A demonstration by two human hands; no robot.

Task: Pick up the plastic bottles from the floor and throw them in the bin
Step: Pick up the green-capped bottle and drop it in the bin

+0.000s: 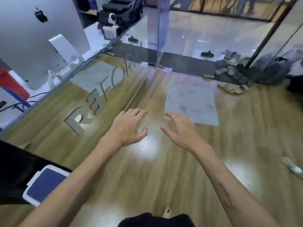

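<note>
Both hands are empty, the left hand and right hand hovering with fingers loosely spread over the glossy wood-grain floor. This looks like the searching step: a blurred, clear plastic bottle lies at four o'clock, well apart; next comes turning and reaching there. No bin is identifiable.

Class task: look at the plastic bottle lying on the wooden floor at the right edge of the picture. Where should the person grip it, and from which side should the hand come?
Grip the plastic bottle round the middle of its body, coming down from above with the right hand, the nearer one. It lies on its side on the floor, so only its top and flanks seem reachable. Blur hides its cap end, so the middle is the safer choice.
</note>
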